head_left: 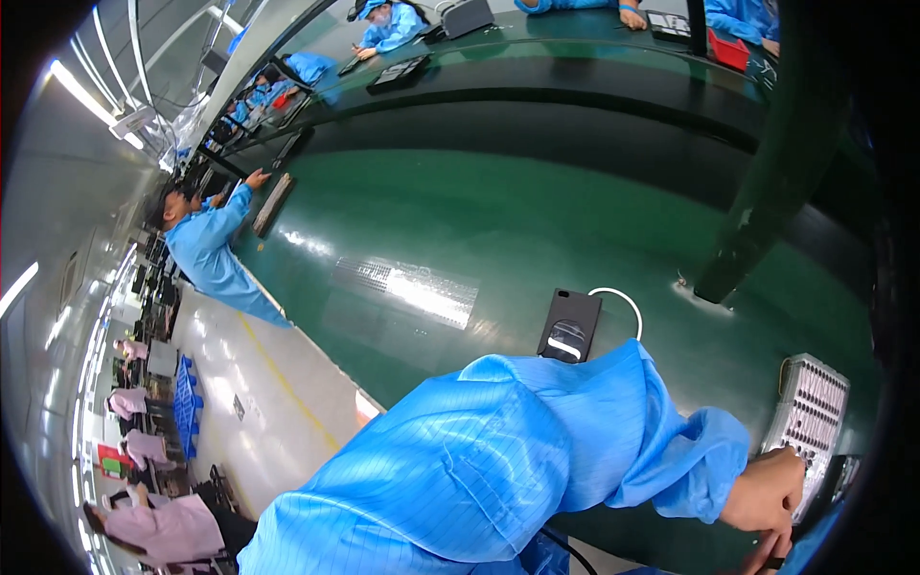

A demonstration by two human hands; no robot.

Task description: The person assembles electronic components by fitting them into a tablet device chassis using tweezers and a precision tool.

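Note:
My left arm, in a blue sleeve, stretches across the table to the right. At its end my left hand (pixel 764 491) is closed, with fingers curled down beside the near edge of a white tray (pixel 839 383). Rows of small dark parts fill that tray. What the fingers hold, if anything, is hidden. Just below, part of my right hand (pixel 774 550) shows close to the left one, with a bit of blue sleeve beside it. Its fingers are mostly out of sight.
On the green table (pixel 460 201) lie a dark phone-shaped device (pixel 571 321) with a white cable (pixel 628 300) and a clear plastic tray (pixel 407 287). A dark post (pixel 757 211) rises at right. A co-worker in blue (pixel 216 244) reaches over the table's far left end.

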